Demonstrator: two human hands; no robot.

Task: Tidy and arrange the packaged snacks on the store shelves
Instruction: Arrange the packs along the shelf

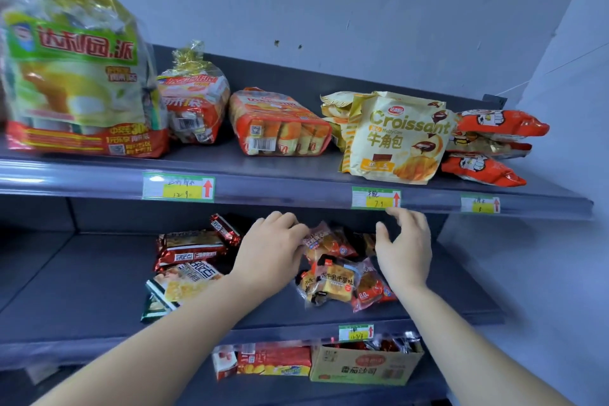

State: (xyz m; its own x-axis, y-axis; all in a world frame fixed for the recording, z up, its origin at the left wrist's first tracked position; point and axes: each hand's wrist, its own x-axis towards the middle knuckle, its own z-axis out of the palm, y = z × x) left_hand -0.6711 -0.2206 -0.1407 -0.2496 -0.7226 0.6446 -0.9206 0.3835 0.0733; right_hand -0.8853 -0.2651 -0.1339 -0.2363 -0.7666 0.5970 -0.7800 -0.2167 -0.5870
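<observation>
A: Starting closest, bottom bay: cardboard box [362, 367] open-topped beside red packs [273, 361], apparently shelved as delivered for quick stocking.

B: Up one level, onto the middle shelf [82, 280]. Reaching in from both sides of the loose pile of small cake packets [339, 270], heaped just right of centre.

A: At the pile's left rear, left hand [270, 241], knuckles up, fingers bent down over the back edge. Fingertips hidden, so impossible to say whether pinching or merely pressing.

B: On the other flank, right hand [407, 247]: spread wide, thumb out, palm turned inward, holding nothing. Just beside the packets, contact unclear. Reads like a setup for herding the heap together and squaring it.

A: Left of that, red-brown snack packets [189, 247], stacked crooked and overlapping. Probably next for straightening.

B: Further up, top shelf [296, 171]. Croissant bag [398, 138] propped face-out above its price tag [375, 198], leaning on more of the same behind. Handy for shoppers.

A: Touching its right side, orange-red packets [491, 142] piled flat. To the left, bread bags: one lying flat [280, 122], one gold-tied and upright [194, 102], plus a big green-labelled pie bag [75, 76], blurred at the edge.

B: Beyond all that, bare bluish wall [362, 10].
</observation>
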